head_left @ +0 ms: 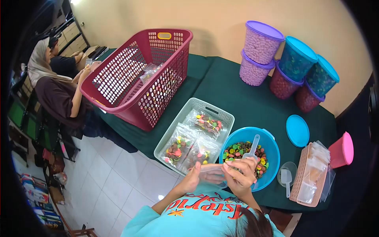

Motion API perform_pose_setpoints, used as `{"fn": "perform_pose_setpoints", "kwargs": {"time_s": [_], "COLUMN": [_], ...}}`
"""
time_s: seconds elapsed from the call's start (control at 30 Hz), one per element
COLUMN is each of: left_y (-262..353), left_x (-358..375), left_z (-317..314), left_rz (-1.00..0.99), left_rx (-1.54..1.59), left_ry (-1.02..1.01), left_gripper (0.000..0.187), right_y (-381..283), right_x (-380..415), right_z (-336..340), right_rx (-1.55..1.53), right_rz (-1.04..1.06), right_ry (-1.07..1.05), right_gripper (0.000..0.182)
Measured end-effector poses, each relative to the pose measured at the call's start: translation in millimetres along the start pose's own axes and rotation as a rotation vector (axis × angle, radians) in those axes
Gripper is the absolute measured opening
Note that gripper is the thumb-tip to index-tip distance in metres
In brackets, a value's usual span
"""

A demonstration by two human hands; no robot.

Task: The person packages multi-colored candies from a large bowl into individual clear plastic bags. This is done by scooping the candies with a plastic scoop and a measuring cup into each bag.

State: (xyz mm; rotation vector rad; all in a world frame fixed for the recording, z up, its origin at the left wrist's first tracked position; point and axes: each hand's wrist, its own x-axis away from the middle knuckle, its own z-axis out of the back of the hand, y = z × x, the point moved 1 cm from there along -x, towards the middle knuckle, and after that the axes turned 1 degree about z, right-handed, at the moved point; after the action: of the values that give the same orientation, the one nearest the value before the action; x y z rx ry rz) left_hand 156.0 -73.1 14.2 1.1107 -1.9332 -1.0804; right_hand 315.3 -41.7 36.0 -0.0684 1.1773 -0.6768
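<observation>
fingers (233, 166) of the left hand (190, 182) and right hand (242, 177) grip a clear bag (214, 176) near the pale tray (162, 151) of candy-filled packets (177, 145) and the blue tub (273, 172) on the desk (215, 81), the tub holding multicoloured candies (238, 149) and a scoop (255, 144).

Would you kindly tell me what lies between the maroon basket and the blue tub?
The pale green tray, holding filled bags, as the head view shows.

turquoise short-sleeved shirt (185, 221) with curving red lettering (209, 207) and an orange star shape (176, 213)
</observation>
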Motion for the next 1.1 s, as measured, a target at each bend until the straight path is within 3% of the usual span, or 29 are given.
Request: {"fn": "perform_pose_setpoints", "kwargs": {"time_s": [0.27, 0.6, 0.77, 1.1], "left_y": [14, 11, 17, 5], "left_x": [-10, 2, 12, 11], "left_z": [17, 40, 46, 50], "left_rz": [0.098, 0.122, 0.024, -0.084], "left_rx": [0.004, 0.022, -0.186, -0.386], "left_ry": [-0.16, -0.19, -0.186, -0.259], "left_gripper": [0.092, 0.083, 0.073, 0.051], "right_y": [-9, -25, -42, -66], "right_x": [9, 15, 9, 23], "right_z": [-12, -31, -23, -26], "right_rx": [0.194, 0.237, 0.196, 0.257], "right_rz": [0.007, -0.024, -0.257, -0.477], "right_ry": [0.129, 0.159, -0.061, -0.211], "right_gripper": [0.021, 0.019, 0.018, 0.017]}}
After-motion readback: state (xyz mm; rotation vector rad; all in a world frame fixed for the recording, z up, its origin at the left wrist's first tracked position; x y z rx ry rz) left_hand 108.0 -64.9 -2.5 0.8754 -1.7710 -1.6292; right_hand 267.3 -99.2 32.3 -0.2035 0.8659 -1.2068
